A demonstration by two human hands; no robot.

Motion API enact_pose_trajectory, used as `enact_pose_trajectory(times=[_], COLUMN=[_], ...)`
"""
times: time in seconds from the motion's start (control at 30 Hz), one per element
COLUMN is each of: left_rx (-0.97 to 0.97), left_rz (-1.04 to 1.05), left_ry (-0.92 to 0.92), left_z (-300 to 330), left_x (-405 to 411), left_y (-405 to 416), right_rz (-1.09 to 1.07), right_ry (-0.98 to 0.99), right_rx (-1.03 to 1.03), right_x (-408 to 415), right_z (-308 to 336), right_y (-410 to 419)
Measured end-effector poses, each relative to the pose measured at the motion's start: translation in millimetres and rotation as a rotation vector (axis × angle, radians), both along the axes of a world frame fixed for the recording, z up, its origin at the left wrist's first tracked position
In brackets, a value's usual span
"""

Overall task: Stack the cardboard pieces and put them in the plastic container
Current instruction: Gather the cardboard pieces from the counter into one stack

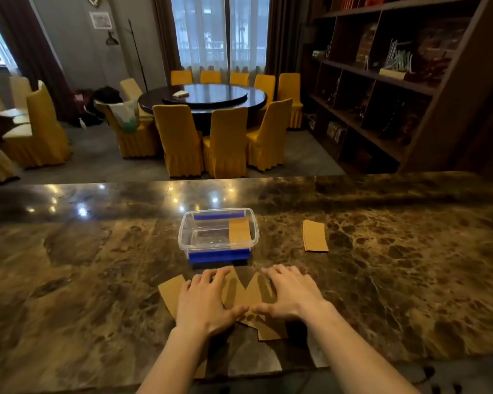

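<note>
Both hands lie flat, fingers spread — left hand (204,301) and right hand (292,294) press on fanned cardboard pieces (241,291), gripping nothing. One strip (239,232) sits in the plastic container (182,237); a small stack (314,236) waits well right — gathering looks barely begun.

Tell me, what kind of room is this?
Probably a restaurant's private dining room: a round table ringed by yellow-covered chairs, a display shelf, and a marble counter.
</note>
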State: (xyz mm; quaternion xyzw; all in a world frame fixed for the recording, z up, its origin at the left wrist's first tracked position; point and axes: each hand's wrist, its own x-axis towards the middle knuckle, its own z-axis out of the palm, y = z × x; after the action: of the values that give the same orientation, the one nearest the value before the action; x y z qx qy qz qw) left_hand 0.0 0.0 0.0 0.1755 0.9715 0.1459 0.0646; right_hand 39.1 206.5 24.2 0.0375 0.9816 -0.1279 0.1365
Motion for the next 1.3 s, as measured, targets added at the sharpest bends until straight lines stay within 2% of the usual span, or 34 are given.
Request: enact_pose_trajectory(times=[0.13,0.27,0.37,0.6,0.83,0.93,1.1,1.23,1.3], left_rx=[-0.059,-0.084,-0.045,0.109,0.495,0.612,0.805,1.038,1.065], left_rz=[-0.006,-0.008,-0.015,-0.008,0.111,0.174,0.389,0.45,0.406], left_ry=[-0.044,-0.049,-0.034,-0.062,-0.234,-0.316,-0.432,-0.572,-0.598], left_z=[-15,-22,-20,-15,2,6,4,9,12], left_x=[7,12,12,9,3,-2,-7,-8,-9], left_y=[0,4,7,21,45,55,66,86,96], right_rz=[0.042,0.031,-0.031,-0.292,-0.412,-0.546,-0.789,-0.774,-0.798], right_ry=[-0.075,0.005,0.05,0.199,0.3,0.351,0.288,0.22,0.205], right_rx=[0.053,0.08,0.008,-0.441,-0.698,-0.864,-1.329,-1.486,-1.511], right_x=[7,6,4,-4,-11,-14,-14,-17,-21], right_z=[-10,-15,-16,-19,-24,-26,-28,-30,-33], right_y=[-4,-10,-9,6,27,35,53,56,52])
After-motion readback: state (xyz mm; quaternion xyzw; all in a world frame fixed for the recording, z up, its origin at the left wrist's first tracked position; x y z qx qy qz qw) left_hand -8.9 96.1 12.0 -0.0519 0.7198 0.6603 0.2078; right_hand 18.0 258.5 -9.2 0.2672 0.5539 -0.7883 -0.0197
